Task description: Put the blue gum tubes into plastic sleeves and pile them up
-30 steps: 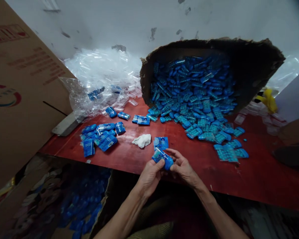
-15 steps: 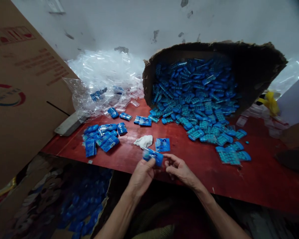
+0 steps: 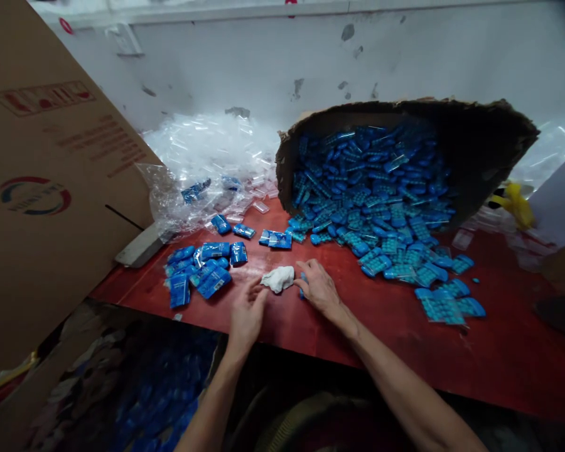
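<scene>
A small blue printed packet [image 3: 303, 286] lies on the red table, mostly covered by my right hand [image 3: 321, 290], whose fingers grip it at the edge. Left of it rests a crumpled white cloth [image 3: 279, 279]. My left hand [image 3: 247, 309] hovers at the cloth's left side near the table's front edge, thumb and fingers apart, and nothing shows in it. Farther left is a loose pile of blue packets [image 3: 211, 276], and a few more packets [image 3: 275, 239] lie behind the cloth.
A torn cardboard box [image 3: 489, 144] on its side spills blue blister-like packs [image 3: 381, 220] onto the table [image 3: 371, 326]. Clear plastic pieces [image 3: 211, 150] are heaped at the back. A large carton [image 3: 66, 157] stands left; blue packets [image 3: 164, 389] lie below the table edge.
The packet between my hands has left them and is out of sight. My left hand moved left; my right hand moved forward onto the packet lying beside the cloth. The view tilted up slightly.
</scene>
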### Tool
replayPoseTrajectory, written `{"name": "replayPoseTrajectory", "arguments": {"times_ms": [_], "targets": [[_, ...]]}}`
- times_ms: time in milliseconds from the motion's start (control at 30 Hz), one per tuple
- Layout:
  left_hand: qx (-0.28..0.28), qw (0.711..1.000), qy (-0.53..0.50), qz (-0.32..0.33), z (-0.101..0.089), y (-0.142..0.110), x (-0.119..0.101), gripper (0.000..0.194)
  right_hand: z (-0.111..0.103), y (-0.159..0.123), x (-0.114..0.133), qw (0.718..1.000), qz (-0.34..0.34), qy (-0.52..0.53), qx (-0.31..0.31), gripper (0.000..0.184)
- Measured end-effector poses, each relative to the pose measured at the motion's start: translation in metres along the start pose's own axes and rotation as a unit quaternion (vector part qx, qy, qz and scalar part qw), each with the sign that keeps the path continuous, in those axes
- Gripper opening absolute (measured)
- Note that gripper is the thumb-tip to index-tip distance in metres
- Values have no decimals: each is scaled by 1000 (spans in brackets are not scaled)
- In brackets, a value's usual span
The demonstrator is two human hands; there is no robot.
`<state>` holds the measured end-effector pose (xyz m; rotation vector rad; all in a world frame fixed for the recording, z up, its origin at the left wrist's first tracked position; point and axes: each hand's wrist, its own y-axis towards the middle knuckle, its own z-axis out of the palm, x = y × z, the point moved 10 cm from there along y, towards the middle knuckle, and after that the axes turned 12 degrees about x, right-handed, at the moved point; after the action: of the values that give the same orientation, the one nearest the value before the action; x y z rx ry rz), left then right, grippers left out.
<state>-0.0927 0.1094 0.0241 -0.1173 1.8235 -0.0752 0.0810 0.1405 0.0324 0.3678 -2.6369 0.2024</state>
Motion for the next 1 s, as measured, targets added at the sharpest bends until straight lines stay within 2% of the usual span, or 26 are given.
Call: {"name": "replayPoseTrajectory", "arguments": {"times_ms": [33, 100, 133, 200, 267, 333, 400, 500, 633, 700, 800, 867, 933, 1000], "targets": [[-6, 991, 125, 39, 7, 2, -10, 47, 5, 5, 5, 1000, -4, -25, 17, 34], [1, 940, 329, 90, 25, 8, -22, 50, 17, 15, 16, 996, -17, -63, 53, 30], [13, 913, 396, 99, 33, 13, -22, 46, 21, 19, 22, 995, -23, -72, 65, 25], [36, 879, 463, 106, 43, 20, -19, 32, 24, 23, 31, 994, -34, -77, 74, 18], [27, 870, 476, 127, 43, 20, -21, 29, 21, 19, 35, 993, -49, -76, 74, 20], [8, 869, 469, 157, 42, 15, -24, 30, 13, 8, 35, 993, -69, -71, 68, 21], [-3, 875, 450, 179, 43, 9, -27, 30, 1, -6, 24, 995, -70, -60, 37, 21], [-17, 897, 409, 168, 44, 9, -26, 30, -14, -23, -11, 998, -8, -53, -26, 19], [-16, 916, 381, 124, 43, 22, -19, 27, -5, -27, -45, 996, 49, -53, -45, 14], [-23, 929, 353, 109, 34, 30, -17, 26, 0, -26, -49, 996, 48, -49, -50, 16], [-27, 953, 298, 53, 18, 44, -12, 29, 0, -27, -48, 996, 41, -48, -57, 18], [-22, 962, 270, 24, 17, 47, -16, 37, -6, -31, -47, 996, 40, -42, -67, 19], [-47, 965, 255, 39, 20, 38, -32, 49, -16, -39, -46, 994, 45, -30, -94, 20], [-93, 971, 209, 73, 26, 17, -47, 49, -27, -50, -42, 990, 50, -13, -130, 22]]}}
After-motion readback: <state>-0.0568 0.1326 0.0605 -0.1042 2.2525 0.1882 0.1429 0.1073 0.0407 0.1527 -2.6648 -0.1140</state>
